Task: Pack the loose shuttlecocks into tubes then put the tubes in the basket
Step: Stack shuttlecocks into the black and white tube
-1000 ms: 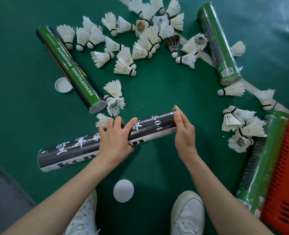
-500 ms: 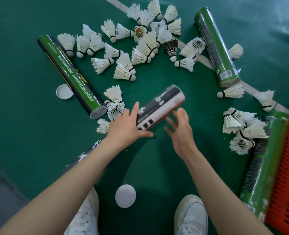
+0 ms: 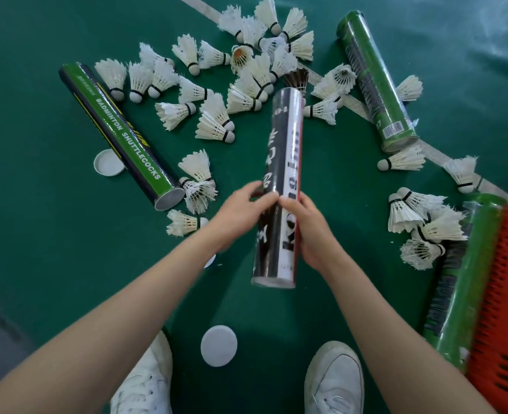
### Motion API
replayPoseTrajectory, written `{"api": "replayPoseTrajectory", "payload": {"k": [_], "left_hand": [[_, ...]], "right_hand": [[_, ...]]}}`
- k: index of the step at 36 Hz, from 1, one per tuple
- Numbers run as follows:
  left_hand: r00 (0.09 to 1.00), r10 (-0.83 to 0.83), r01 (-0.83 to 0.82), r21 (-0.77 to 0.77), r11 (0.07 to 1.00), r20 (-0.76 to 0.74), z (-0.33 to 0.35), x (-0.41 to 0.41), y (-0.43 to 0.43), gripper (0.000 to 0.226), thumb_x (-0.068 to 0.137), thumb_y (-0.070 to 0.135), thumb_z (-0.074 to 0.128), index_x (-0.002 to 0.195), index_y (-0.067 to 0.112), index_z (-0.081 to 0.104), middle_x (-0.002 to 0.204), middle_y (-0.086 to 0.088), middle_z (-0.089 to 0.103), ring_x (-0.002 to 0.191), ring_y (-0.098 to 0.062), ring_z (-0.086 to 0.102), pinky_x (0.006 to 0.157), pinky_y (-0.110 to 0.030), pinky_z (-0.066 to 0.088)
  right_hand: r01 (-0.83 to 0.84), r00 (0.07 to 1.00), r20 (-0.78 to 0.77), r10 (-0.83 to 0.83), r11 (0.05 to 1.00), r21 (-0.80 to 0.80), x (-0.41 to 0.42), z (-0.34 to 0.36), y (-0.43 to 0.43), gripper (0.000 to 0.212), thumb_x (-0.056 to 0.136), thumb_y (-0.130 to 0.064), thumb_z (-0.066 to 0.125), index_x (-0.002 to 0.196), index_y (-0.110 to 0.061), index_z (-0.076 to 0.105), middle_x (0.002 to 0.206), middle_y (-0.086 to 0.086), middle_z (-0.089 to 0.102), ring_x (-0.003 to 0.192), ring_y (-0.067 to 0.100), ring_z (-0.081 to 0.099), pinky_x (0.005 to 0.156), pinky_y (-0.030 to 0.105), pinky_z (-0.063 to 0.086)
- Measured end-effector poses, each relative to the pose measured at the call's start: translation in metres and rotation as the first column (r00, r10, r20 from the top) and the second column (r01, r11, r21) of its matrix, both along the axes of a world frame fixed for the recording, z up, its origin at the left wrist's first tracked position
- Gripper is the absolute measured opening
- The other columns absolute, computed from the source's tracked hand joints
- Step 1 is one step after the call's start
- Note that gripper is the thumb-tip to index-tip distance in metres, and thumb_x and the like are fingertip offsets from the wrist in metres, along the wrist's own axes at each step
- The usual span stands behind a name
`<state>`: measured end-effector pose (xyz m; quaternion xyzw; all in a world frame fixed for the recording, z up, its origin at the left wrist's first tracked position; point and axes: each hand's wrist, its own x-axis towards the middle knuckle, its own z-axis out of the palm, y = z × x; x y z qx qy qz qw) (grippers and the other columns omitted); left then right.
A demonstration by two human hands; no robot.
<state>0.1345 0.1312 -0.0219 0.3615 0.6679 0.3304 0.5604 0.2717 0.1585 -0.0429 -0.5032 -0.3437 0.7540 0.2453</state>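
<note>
A black-and-white shuttlecock tube (image 3: 282,162) points away from me above the green floor. My left hand (image 3: 238,213) grips its left side near the middle, and my right hand (image 3: 309,228) grips its right side a little lower. Its near end (image 3: 273,282) shows a pale cap. Several loose white shuttlecocks (image 3: 217,121) lie scattered beyond the tube, and another cluster (image 3: 420,222) lies at the right. One green tube (image 3: 121,135) lies at the left with its open end toward me. Another green tube (image 3: 375,82) lies at the upper right. The red basket (image 3: 506,309) stands at the right edge.
A third green tube (image 3: 458,294) lies against the basket's left side. One white cap (image 3: 218,345) lies between my white shoes (image 3: 333,380), another (image 3: 109,162) beside the left green tube. A white court line (image 3: 351,103) runs diagonally under the shuttlecocks. Grey flooring begins at the lower left.
The black tube was lifted off the floor and swung from lying sideways to pointing away from me. My right hand moved from its end to its side, and both hands now grip it.
</note>
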Motion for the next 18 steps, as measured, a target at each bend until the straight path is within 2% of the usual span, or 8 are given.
{"api": "replayPoseTrajectory", "payload": {"k": [2,4,7,9,12,16,18], "left_hand": [[0.994,-0.102,0.101,0.020,0.995,0.051,0.001,0.006,-0.024,0.042,0.088,0.036,0.063,0.126,0.039,0.045,0.118,0.016,0.059,0.103,-0.002,0.059,0.097,-0.030,0.046],[0.979,-0.165,0.163,0.029,0.986,0.123,0.001,0.010,-0.045,0.066,0.078,0.038,0.074,0.131,0.046,0.037,0.116,0.026,0.054,0.103,0.004,0.059,0.095,-0.023,0.046],[0.960,-0.233,0.227,0.056,0.972,0.153,-0.006,0.009,-0.059,0.096,0.064,0.041,0.083,0.143,0.043,0.029,0.133,0.013,0.050,0.106,0.001,0.061,0.095,-0.026,0.049],[0.965,-0.206,0.197,0.073,0.978,0.159,-0.009,0.008,-0.060,0.091,0.068,0.041,0.082,0.141,0.049,0.028,0.136,0.007,0.049,0.107,-0.007,0.063,0.097,-0.034,0.050],[0.976,-0.131,0.116,0.091,0.989,0.173,-0.009,0.006,-0.055,0.072,0.073,0.040,0.077,0.132,0.057,0.038,0.129,0.008,0.055,0.103,-0.017,0.065,0.097,-0.043,0.049],[0.974,-0.156,0.142,0.094,0.985,0.167,-0.008,0.000,-0.051,0.068,0.077,0.027,0.073,0.130,0.054,0.040,0.130,0.009,0.056,0.101,-0.012,0.065,0.099,-0.038,0.049],[0.950,-0.248,0.239,0.072,0.968,0.192,-0.007,-0.004,-0.053,0.080,0.081,0.006,0.071,0.138,0.046,0.033,0.134,0.008,0.051,0.106,-0.011,0.064,0.097,-0.033,0.049]], "right_hand": [[0.045,0.999,-0.006,-0.045,0.999,0.010,0.008,0.002,0.011,0.036,0.091,-0.019,0.060,0.125,-0.012,0.050,0.102,0.012,0.068,0.084,0.025,0.068,0.074,0.039,0.058],[0.103,0.995,0.000,-0.103,0.994,0.026,0.016,0.004,0.020,0.041,0.090,-0.020,0.061,0.128,-0.010,0.049,0.104,0.011,0.069,0.087,0.025,0.068,0.078,0.041,0.056],[0.160,0.987,0.007,-0.160,0.987,0.027,0.021,0.009,0.030,0.040,0.092,-0.020,0.060,0.129,-0.009,0.049,0.107,0.012,0.070,0.087,0.024,0.069,0.081,0.043,0.057],[0.174,0.985,-0.007,-0.174,0.985,0.016,0.021,0.012,0.035,0.039,0.093,-0.020,0.059,0.128,-0.008,0.050,0.109,0.013,0.070,0.088,0.024,0.069,0.082,0.043,0.057],[0.177,0.984,-0.027,-0.177,0.984,0.013,0.019,0.015,0.038,0.040,0.093,-0.022,0.059,0.129,-0.007,0.049,0.108,0.013,0.070,0.088,0.024,0.069,0.081,0.043,0.057],[0.194,0.980,-0.049,-0.193,0.981,0.012,0.019,0.016,0.038,0.040,0.093,-0.021,0.060,0.129,-0.005,0.049,0.107,0.012,0.070,0.089,0.024,0.069,0.082,0.044,0.057],[0.205,0.977,-0.052,-0.205,0.979,0.005,0.023,0.015,0.034,0.042,0.092,-0.019,0.061,0.130,-0.006,0.048,0.106,0.012,0.070,0.089,0.025,0.069,0.083,0.045,0.056]]}}
